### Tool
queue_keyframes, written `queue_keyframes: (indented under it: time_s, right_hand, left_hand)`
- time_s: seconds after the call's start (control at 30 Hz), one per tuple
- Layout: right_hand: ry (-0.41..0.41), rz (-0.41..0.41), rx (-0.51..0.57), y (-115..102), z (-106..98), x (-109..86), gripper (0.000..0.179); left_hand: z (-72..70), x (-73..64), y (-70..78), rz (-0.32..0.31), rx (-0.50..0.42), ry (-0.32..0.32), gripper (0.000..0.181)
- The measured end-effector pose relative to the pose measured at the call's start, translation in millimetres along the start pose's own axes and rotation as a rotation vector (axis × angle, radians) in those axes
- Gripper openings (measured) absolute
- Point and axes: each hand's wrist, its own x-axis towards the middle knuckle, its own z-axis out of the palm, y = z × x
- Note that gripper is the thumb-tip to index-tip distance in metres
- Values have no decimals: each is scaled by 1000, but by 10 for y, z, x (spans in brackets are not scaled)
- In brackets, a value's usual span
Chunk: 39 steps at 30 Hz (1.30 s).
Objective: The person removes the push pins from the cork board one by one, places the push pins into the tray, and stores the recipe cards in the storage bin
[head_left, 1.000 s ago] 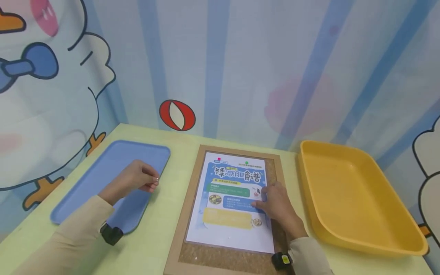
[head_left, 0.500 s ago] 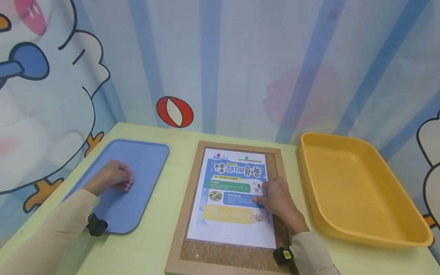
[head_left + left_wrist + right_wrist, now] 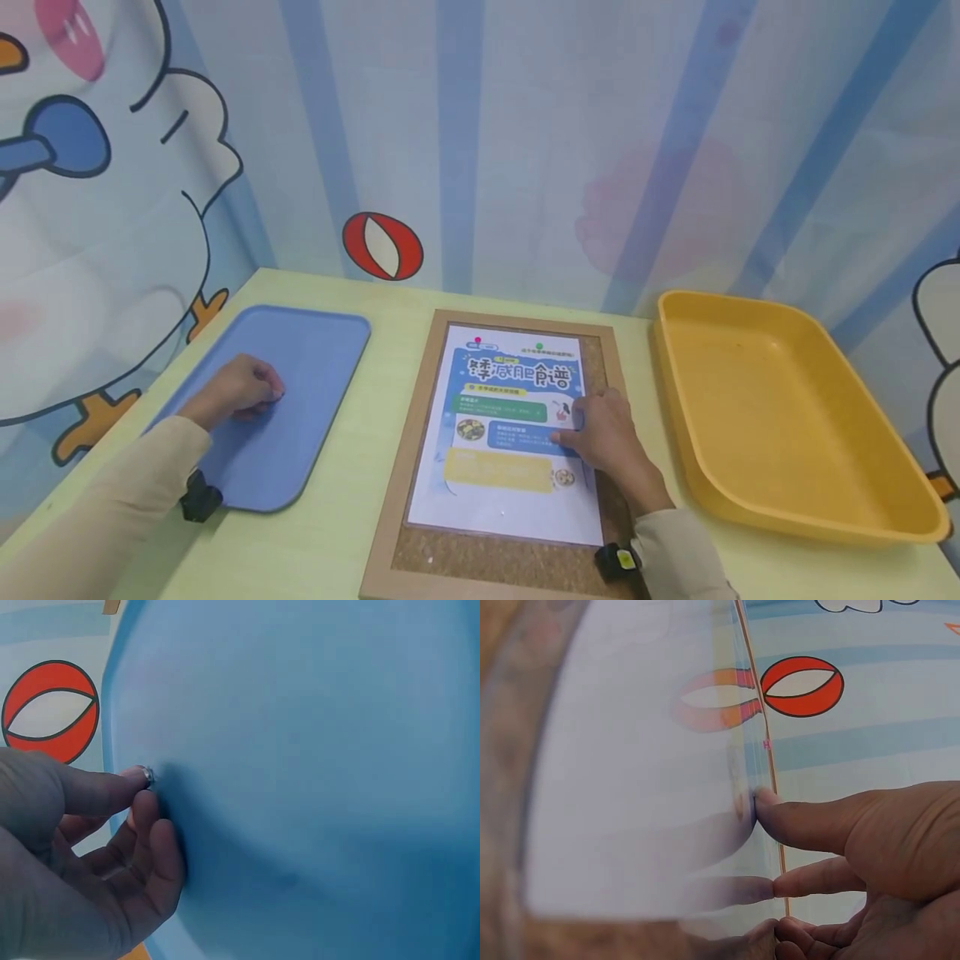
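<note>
Pushpin (image 3: 148,777), small and silvery, pinched at left hand (image 3: 238,390) fingertips against blue tray (image 3: 315,350); right hand (image 3: 606,432) fingers flat on poster (image 3: 510,417), right of tray.

Your left hand (image 3: 238,390) lies low, fingers curled, thumb and forefinger pinched together. Your right hand (image 3: 609,433) presses down, forefinger extended, other fingers loosely bent. Both forearms sleeved.
</note>
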Motion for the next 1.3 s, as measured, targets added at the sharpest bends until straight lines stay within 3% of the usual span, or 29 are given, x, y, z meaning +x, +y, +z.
queue_keyframes:
  time_s: [0.1,0.37,0.57,0.83,1.07,1.3]
  right_hand:
    - [6,5,10,3,-1,17,56]
    - [9,19,21,10,24,29,55]
    - [11,19,26,23,49,5,56]
    - [27,0,41,12,25,2,55]
    - [30,5,41,25,10,9,56]
    - [30,24,65,19,56,3,58]
  left_hand:
    - [1,-6,-4,14,3,26,10]
    - [43,-39,-70,127,36,88,9]
    - [57,-35,-100,133,16,83,7]
    - [-30,-10,-132,102,-67,44,17]
    - [-63,-59,195,90,-171,-11,35]
    - [103,-62,697,139,-316,-119,45]
